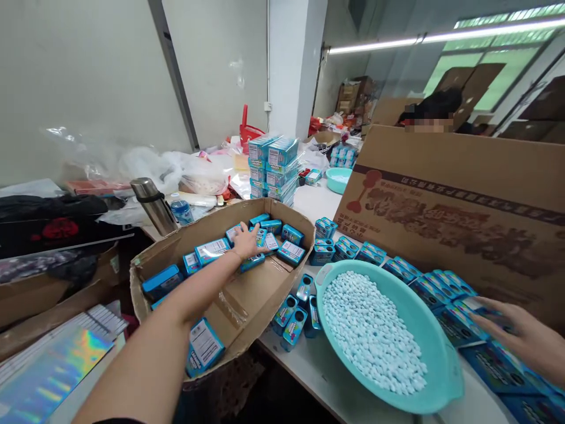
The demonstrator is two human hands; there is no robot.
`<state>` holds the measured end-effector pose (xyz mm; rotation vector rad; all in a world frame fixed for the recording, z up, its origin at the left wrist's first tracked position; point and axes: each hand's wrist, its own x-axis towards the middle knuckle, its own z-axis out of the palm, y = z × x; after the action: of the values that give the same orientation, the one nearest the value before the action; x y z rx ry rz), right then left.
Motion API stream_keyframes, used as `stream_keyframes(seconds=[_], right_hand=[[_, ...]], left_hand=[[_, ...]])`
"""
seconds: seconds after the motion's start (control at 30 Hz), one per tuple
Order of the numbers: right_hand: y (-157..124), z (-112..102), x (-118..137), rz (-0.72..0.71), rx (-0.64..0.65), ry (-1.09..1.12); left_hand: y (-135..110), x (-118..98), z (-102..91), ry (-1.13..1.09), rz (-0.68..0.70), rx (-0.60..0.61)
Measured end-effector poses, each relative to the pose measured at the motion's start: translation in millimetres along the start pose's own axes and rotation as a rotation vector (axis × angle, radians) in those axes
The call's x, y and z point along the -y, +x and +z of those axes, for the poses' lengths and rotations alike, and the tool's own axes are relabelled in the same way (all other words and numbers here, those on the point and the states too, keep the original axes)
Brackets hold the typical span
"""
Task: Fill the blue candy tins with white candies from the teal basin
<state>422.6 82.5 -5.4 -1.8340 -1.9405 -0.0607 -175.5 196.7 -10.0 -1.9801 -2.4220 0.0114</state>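
Note:
My left hand (247, 241) reaches into a shallow cardboard tray (282, 277), fingers spread over a small blue candy box (260, 237). Other blue boxes with white label panels, such as one box (205, 344), lie loosely around the tray. At the right edge my right hand (516, 327), slightly blurred, has its fingers and thumb around a blue candy box (498, 318) at a row of similar boxes (445, 288). Between my hands stands a turquoise basin (452, 377) of pale blue candies (371, 330). Several upright blue boxes (293, 327) with dark round openings stand beside it.
A large cardboard carton (454, 194) stands behind the row of boxes, with a person's head partly visible beyond. Shrink-wrapped stacks of boxes (273, 168) stand behind the tray. A steel thermos (152, 203) and a blue-lidded jar (182, 211) are by its left rim.

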Motion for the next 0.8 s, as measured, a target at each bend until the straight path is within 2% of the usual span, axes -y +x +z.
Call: stream_keyframes(seconds=[0.13, 0.27, 0.4, 0.53, 0.6, 0.67, 0.73, 0.8], right_hand=[[10, 28, 73, -0.03, 0.179, 0.099], [12, 49, 140, -0.158, 0.223, 0.114], [9, 56, 189, -0.251, 0.244, 0.205], [2, 54, 217, -0.23, 0.23, 0.398], [-7, 54, 230, -0.166, 0.209, 0.562], [-19, 54, 248, -0.083, 0.185, 0.772], [-37, 55, 273, -0.046, 0.171, 1.018], [-58, 55, 301, -0.102, 0.183, 1.279]], left_hand=[[15, -20, 16.9, 0.027, -0.117, 0.044], [15, -16, 13.9, -0.024, -0.069, 0.023], [5, 5, -0.3, -0.118, -0.017, -0.009], [-10, 34, -36.2, -0.281, 0.041, -0.075], [-28, 46, -57.5, -0.375, 0.109, -0.132], [-58, 50, -70.1, -0.587, 0.231, -0.173], [-98, 45, -67.6, -1.13, 0.37, -0.169], [-145, 31, -51.3, -1.428, 0.351, -0.15]])
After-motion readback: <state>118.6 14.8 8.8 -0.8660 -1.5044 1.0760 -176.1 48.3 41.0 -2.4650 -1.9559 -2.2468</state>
